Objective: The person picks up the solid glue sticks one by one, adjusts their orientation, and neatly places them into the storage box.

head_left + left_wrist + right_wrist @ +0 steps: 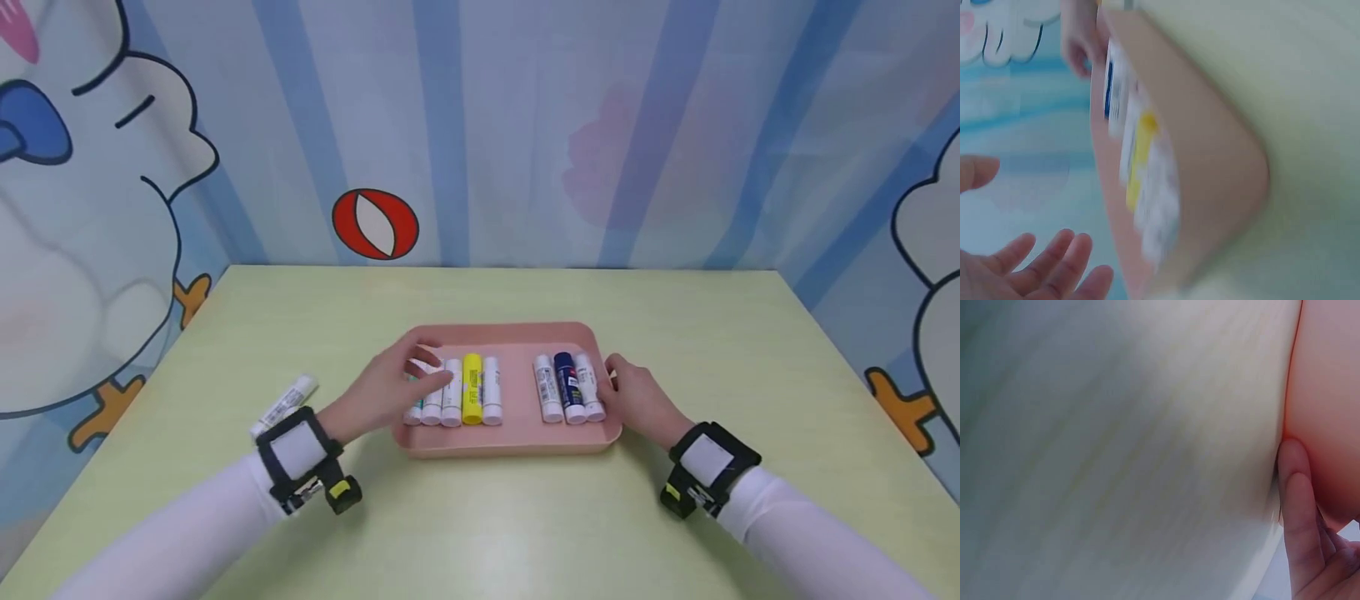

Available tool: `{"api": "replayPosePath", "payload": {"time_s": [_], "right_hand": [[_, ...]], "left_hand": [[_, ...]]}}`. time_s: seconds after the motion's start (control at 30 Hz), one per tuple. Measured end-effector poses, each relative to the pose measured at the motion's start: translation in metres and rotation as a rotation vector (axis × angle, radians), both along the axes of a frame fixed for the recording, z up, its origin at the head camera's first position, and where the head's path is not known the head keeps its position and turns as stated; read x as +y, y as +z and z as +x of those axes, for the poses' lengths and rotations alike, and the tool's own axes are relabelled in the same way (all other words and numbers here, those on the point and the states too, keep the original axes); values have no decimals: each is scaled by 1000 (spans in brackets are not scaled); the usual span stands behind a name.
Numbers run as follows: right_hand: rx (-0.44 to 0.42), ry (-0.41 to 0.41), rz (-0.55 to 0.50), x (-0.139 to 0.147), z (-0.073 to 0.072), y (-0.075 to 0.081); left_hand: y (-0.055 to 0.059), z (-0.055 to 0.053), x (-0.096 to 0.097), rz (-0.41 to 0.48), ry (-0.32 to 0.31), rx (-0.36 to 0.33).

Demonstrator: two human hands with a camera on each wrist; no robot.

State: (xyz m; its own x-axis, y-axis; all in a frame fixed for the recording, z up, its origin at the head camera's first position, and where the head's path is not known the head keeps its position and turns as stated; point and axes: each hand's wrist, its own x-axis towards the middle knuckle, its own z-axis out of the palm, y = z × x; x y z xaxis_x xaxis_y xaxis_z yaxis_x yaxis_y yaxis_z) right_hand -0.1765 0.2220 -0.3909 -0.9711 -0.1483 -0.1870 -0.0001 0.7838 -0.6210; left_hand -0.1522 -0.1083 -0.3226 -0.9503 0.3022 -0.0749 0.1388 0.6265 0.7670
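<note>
A pink tray (513,446) holds two rows of glue sticks. On its left side are several white sticks and one yellow glue stick (472,390); on its right, a navy glue stick (569,387) lies between two white ones. My left hand (382,387) hovers over the left end of the tray, fingers spread and holding nothing, and hides part of the leftmost sticks. At the tray's right wall, my right hand (639,402) grips the rim; its fingers (1300,506) press against the outside of the wall in the right wrist view.
One white glue stick (285,406) lies outside the tray on the pale green table (480,525), close to my left wrist. A printed curtain (517,125) with cartoon figures stands behind the table and along both sides.
</note>
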Motion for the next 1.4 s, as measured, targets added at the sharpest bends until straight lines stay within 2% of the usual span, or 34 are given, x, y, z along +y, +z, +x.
{"api": "replayPosePath", "payload": {"time_s": [0.13, 0.3, 0.4, 0.5, 0.67, 0.83, 1.07, 1.4], "right_hand": [[-8, -2, -6, 0, 1, -1], [-4, -3, -5, -1, 2, -1], [-11, -5, -6, -1, 2, -1], [-16, -6, -11, -1, 2, 0], [-11, -8, -13, -1, 3, 0], [0, -4, -8, -1, 3, -1], [7, -4, -9, -1, 2, -2], [23, 3, -7, 0, 1, -1]], "left_hand": [[4, -9, -47, -127, 86, 28], [11, -19, -102, -233, 142, 39], [6, -19, -127, -288, 158, 24], [-3, -17, -145, -356, 175, 2], [-15, -13, -157, -485, 190, -13], [-22, -13, -160, -571, 158, -33], [-26, -15, -161, -598, 107, -96], [-27, -19, -158, -635, 97, -91]]}}
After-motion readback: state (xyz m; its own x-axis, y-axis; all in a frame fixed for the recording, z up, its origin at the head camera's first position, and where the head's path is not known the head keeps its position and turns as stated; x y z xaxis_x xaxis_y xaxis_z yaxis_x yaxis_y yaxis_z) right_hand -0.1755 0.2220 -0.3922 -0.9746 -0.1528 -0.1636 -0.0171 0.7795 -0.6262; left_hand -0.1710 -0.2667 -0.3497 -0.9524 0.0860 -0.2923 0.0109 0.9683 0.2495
